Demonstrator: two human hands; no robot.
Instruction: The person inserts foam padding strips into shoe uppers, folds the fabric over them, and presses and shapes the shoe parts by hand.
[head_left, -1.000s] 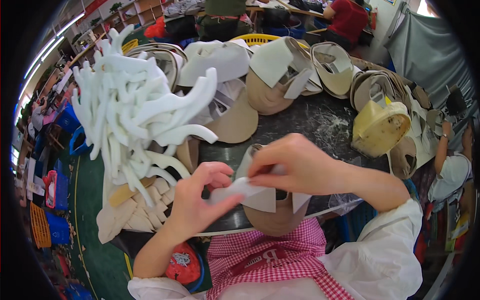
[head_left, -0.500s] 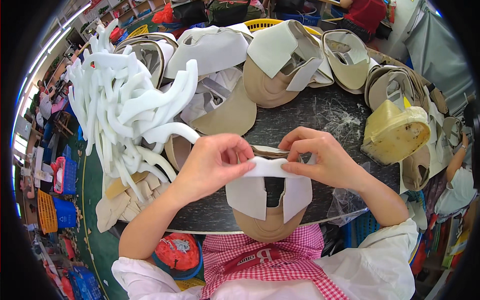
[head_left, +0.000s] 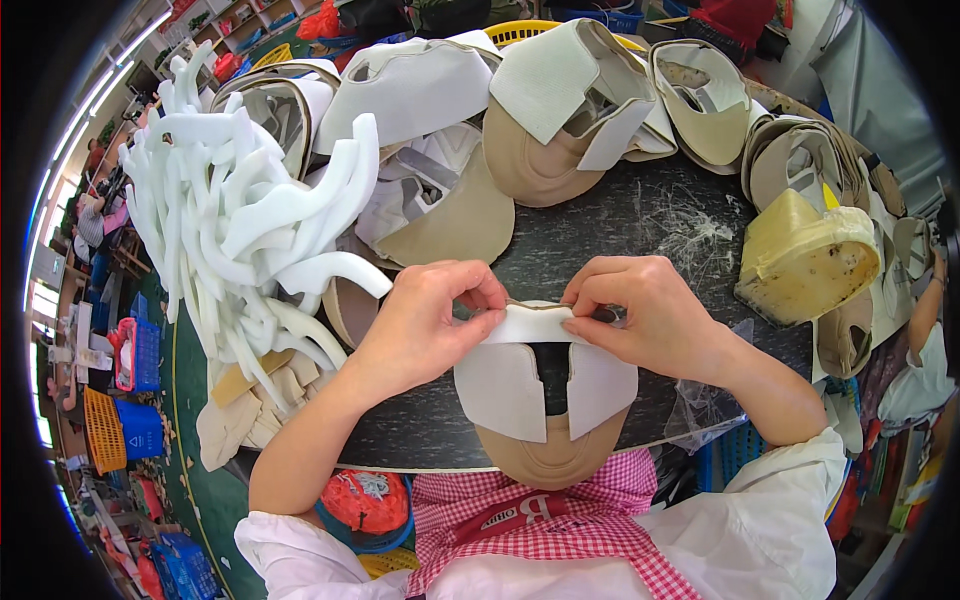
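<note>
A white and tan shoe upper (head_left: 500, 385) rests at the table's near edge, its tan rounded toe pointing toward me. Across its far edge lies a short white foam strip (head_left: 530, 325). My left hand (head_left: 425, 315) pinches the strip's left end between thumb and fingers. At the other end, my right hand (head_left: 645, 310) pinches the strip with its thumb on the near face and fingers behind. Strip and upper edge meet between the two hands. A big heap of loose white foam strips (head_left: 235, 200) lies to the left of my left hand.
More shoe uppers (head_left: 545, 165) are piled along the far side of the dark table (head_left: 600, 240). A yellowish, stained plastic container (head_left: 810, 260) stands at the right. Tan offcuts (head_left: 240, 425) lie at the left edge. Below sits a blue basket (head_left: 375, 540) with a red bag.
Both hands keep their pinch on the foam strip. The strip now sits closer against the upper's far edge, and the right hand has shifted slightly. The view has moved a little.
</note>
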